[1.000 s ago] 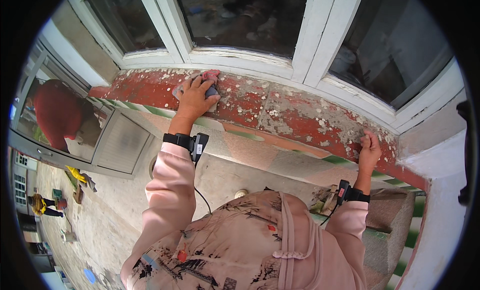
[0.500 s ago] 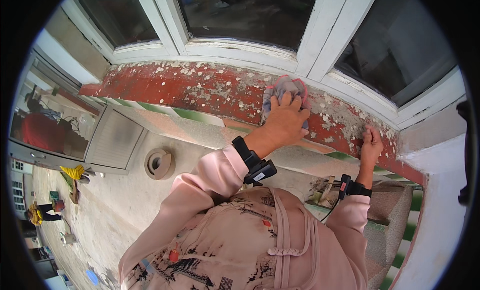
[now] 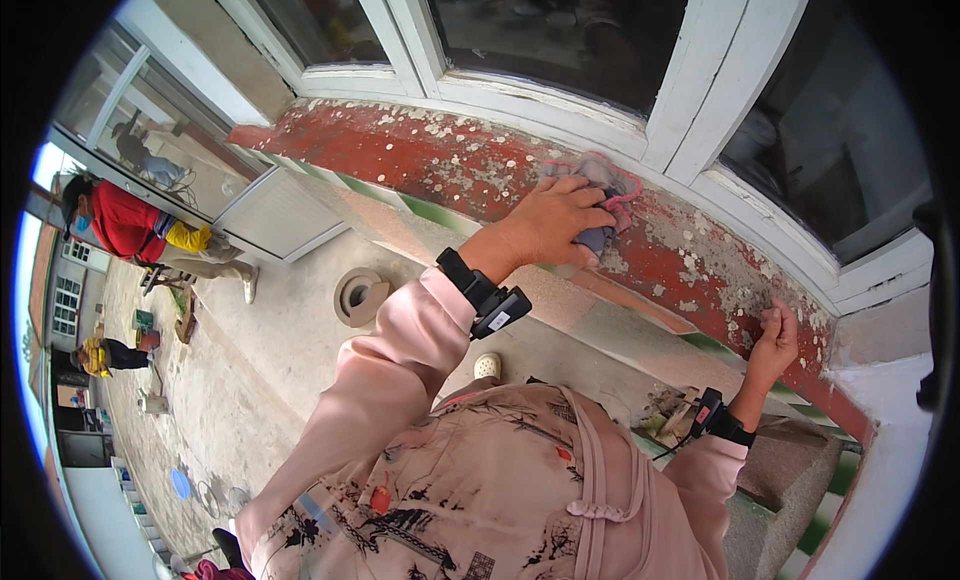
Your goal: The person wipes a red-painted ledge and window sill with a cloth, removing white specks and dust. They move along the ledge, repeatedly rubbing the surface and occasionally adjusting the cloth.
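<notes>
A crumpled grey-purple cloth (image 3: 612,202) with a pink edge lies bunched on the red window sill (image 3: 400,150), whose paint is flaking and spotted pale. My left hand (image 3: 550,222) presses on the cloth, its fingers bent over it and gripping it. Further right, my right hand (image 3: 775,342) is beside the sill's near edge, close to the sill's right end. Its fingers are curled in, and I see nothing in them. Each wrist wears a black strap with a small device.
White-framed windows (image 3: 560,105) rise behind the sill, and a white wall (image 3: 895,420) closes off the right. A round stone-coloured ring (image 3: 360,297) sits on the concrete floor. At left, a person in red with yellow gloves (image 3: 125,220) stands by a door; another person (image 3: 105,357) is farther off.
My view has shifted left, bringing the person in red into fuller sight. My left hand and the cloth have slid slightly along the sill to the right. My right hand stays curled.
</notes>
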`<move>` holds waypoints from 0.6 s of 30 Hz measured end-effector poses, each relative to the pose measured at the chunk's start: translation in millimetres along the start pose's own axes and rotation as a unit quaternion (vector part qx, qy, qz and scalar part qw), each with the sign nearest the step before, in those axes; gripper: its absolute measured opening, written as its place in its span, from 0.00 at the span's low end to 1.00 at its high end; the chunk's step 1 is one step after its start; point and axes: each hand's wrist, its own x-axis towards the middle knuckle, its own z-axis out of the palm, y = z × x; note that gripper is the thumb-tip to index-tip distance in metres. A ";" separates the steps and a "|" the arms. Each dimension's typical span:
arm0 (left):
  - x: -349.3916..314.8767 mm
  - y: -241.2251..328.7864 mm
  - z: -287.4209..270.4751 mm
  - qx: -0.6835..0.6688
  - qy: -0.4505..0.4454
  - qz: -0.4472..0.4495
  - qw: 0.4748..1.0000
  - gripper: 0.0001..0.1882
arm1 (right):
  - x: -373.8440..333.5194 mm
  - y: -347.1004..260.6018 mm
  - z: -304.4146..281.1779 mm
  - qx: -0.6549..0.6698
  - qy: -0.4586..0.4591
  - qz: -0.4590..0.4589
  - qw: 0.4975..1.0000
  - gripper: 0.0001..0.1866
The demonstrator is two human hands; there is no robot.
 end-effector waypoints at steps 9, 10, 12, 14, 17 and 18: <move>-94.6 -168.8 -76.9 0.044 -0.012 -0.108 0.993 0.31 | -28.5 -72.9 68.7 0.059 0.074 -0.020 0.995 0.10; -103.4 -187.4 -84.9 0.052 -0.006 -0.098 0.994 0.31 | -34.0 -84.9 89.5 0.067 0.057 -0.024 0.996 0.10; -124.9 -223.1 -98.4 0.061 -0.003 -0.104 0.993 0.31 | -47.9 -102.4 130.5 0.081 0.019 -0.030 0.996 0.09; -146.4 -258.8 -112.8 0.066 -0.009 -0.131 0.989 0.31 | -54.8 -112.7 165.0 0.033 0.013 -0.034 0.999 0.09; -178.6 -304.0 -132.3 0.106 0.004 -0.207 0.973 0.31 | -57.8 -117.7 186.8 -0.042 0.030 -0.031 0.998 0.10; -188.0 -316.5 -138.6 0.119 0.008 -0.231 0.965 0.30 | -57.7 -117.3 187.6 -0.035 0.036 -0.022 0.999 0.10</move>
